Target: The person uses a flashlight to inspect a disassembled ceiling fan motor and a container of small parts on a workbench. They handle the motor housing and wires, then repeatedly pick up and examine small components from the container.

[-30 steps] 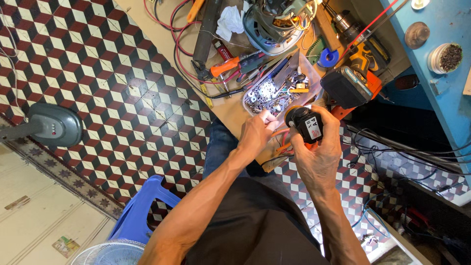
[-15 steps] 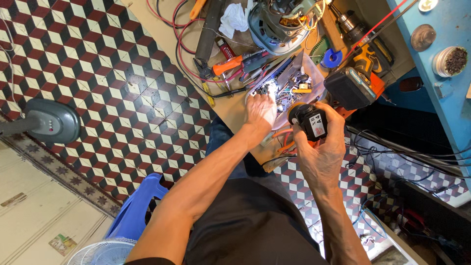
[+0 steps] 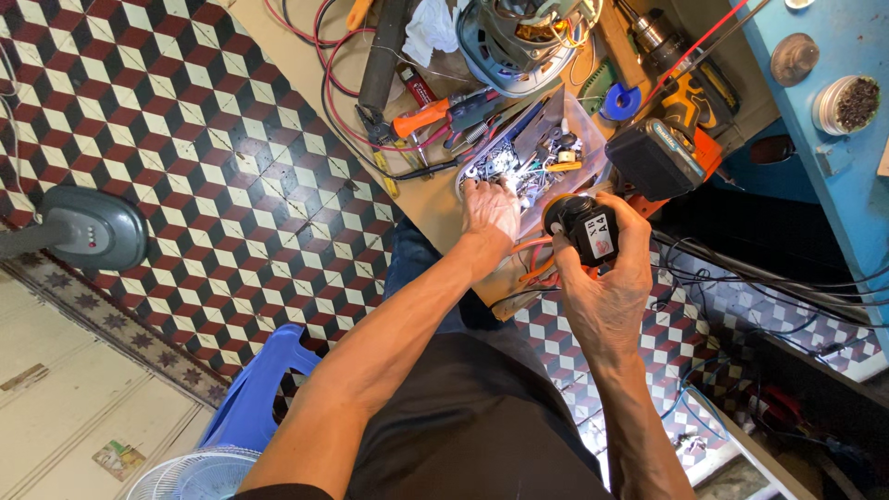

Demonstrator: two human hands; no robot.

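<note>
While the right hand (image 3: 607, 278) is holding a black part (image 3: 585, 227) up in front of the body, the left hand (image 3: 491, 208) is reaching into a clear tray (image 3: 593, 153) of small metal bits on the surface (image 3: 435, 199). The right grip is closing around the part's lower half, fingers wrapped and thumb along its side, probably so the labelled face stays turned up toward the eyes. The part is sitting just off the surface's near edge, beside the tray, with orange leads (image 3: 537, 259) trailing from under it. Its long axis is running roughly from the palm out toward the tray, with the rounded end pointing away and to the left. The left grip is loose, fingers bent down among the bits; I cannot tell whether it is pinching anything. An orange drill (image 3: 681, 139) is lying just beyond, near the part, and a motor (image 3: 519, 37) is sitting farther back.
</note>
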